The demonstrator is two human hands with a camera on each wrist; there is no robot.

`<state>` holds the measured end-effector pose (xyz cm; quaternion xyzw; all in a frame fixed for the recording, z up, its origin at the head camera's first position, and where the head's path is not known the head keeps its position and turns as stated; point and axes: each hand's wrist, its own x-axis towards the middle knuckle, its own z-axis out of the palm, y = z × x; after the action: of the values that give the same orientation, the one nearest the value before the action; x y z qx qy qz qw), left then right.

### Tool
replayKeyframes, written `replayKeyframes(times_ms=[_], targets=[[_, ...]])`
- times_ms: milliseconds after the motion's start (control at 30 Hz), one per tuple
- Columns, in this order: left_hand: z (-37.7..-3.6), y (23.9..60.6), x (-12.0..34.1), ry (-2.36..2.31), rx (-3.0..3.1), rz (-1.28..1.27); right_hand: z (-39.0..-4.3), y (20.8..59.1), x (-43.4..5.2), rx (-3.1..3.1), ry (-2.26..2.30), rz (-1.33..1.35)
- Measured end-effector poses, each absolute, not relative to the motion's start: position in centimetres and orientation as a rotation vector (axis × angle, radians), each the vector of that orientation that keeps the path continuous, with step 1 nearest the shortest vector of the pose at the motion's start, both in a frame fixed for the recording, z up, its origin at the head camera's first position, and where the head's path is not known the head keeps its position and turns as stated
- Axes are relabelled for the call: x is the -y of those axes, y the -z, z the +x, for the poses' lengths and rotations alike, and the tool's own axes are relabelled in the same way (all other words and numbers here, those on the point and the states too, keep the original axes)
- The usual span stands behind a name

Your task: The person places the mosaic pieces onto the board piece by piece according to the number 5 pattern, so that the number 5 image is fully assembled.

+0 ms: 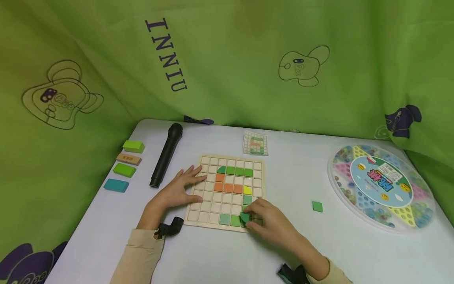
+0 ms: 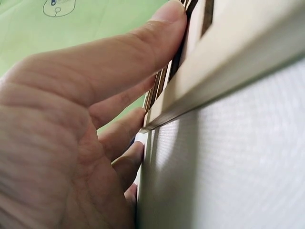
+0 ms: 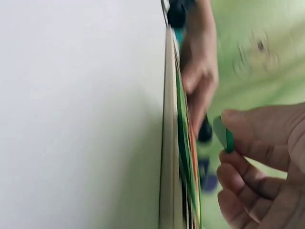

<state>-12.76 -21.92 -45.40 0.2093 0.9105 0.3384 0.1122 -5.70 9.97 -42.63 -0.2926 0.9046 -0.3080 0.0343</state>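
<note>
On the desk: grid board partly tiled; I note right hand pinching green tile, left hand flat, steadying; most cells unfilled.

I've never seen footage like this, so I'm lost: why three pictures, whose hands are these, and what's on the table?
There is no machine: a person wears three cameras. The wide picture comes from the head; the two close, sideways ones come from the wrists.

On the white table lies a wooden grid board partly filled with green, orange and yellow tiles. The left hand rests flat on the board's left edge. The right hand pinches a green tile over the board's lower right corner; the right wrist view shows the tile edge-on.

Also there: a pattern card, a black microphone, four coloured blocks, a loose green tile and a round marble game.
</note>
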Motion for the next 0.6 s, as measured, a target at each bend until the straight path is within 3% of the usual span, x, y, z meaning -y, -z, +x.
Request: replayKeyframes(times_ms=[267,600], targets=[[-12.6,45.5,21.6,-1.018,-2.665,0.623,-6.4,43.0,-3.9,-2.703,0.832,-0.944],[-12.7,45.6,22.0,-0.979,-2.699,0.624,-7.0,43.5,-1.9,-2.72,0.768,-0.966]])
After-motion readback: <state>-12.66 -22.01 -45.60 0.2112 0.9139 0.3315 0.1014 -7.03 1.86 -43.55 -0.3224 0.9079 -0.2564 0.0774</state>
